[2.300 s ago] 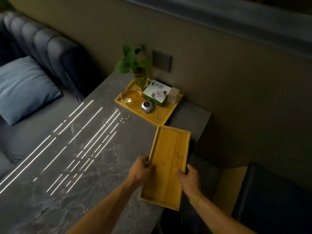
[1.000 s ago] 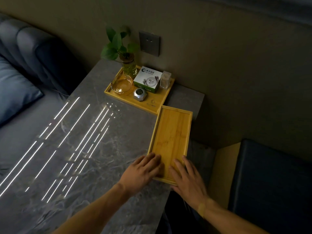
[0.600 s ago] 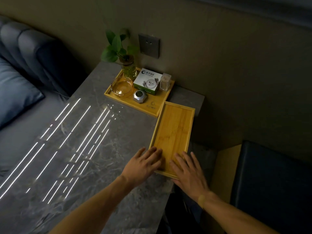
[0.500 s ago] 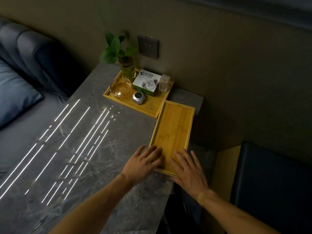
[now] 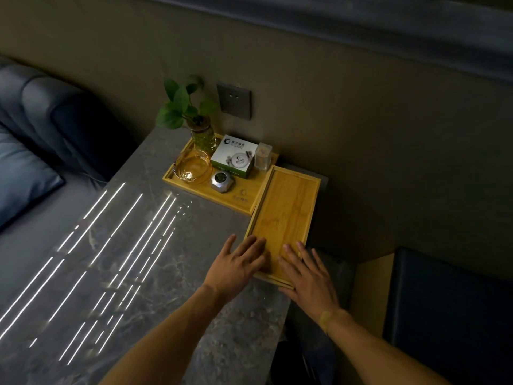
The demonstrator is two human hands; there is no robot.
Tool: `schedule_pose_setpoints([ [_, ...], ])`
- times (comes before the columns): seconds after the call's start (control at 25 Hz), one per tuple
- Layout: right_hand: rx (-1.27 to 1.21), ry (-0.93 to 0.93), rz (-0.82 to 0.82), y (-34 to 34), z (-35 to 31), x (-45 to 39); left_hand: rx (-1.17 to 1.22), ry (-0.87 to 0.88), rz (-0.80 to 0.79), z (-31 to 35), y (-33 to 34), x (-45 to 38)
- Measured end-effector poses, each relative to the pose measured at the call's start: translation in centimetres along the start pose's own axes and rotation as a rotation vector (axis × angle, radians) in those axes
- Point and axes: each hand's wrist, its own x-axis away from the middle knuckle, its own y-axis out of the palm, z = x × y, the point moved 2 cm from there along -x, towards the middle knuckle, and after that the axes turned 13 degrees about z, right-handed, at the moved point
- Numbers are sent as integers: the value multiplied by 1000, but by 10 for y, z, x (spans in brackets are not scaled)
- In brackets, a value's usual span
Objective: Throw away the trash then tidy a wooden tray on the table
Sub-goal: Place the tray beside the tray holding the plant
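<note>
An empty wooden tray [image 5: 288, 209] lies lengthwise along the right edge of the grey marble table [image 5: 116, 245], its far end close to the wall. My left hand [image 5: 236, 266] lies flat with fingers spread on the tray's near left corner. My right hand [image 5: 308, 276] lies flat with fingers spread on the near right corner, partly past the table edge. Neither hand grips anything. A second wooden tray [image 5: 244, 197] touches the empty one's left side; it holds a plant in a glass jar [image 5: 202, 136], a glass bowl [image 5: 193, 168], a white box [image 5: 234, 157], a small clear container [image 5: 263, 157] and a silver gadget [image 5: 219, 180].
A wall switch plate [image 5: 234, 100] sits above the trays. A dark sofa with a blue cushion [image 5: 19, 173] stands left of the table. A dark padded seat [image 5: 449, 309] is at the lower right, below the table edge.
The empty tray was held above the table, then set down and slid toward the wall beside the other tray. Both hands went from gripping its sides to lying flat on its near end.
</note>
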Motion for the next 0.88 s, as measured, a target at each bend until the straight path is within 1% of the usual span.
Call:
schedule_pose_setpoints([
  [0.36,54,-6,89,-2,16,-36,7,-18,-32,-18,9,-39],
  [0.64,63,-5,116,-1,25,-51,2,15,-28,-27,8,-57],
  [0.76,56,-19,115,2,27,-52,17,32,0,-28,9,-59],
  [0.88,-7,17,87,0,25,-52,23,12,46,-25,11,-58],
])
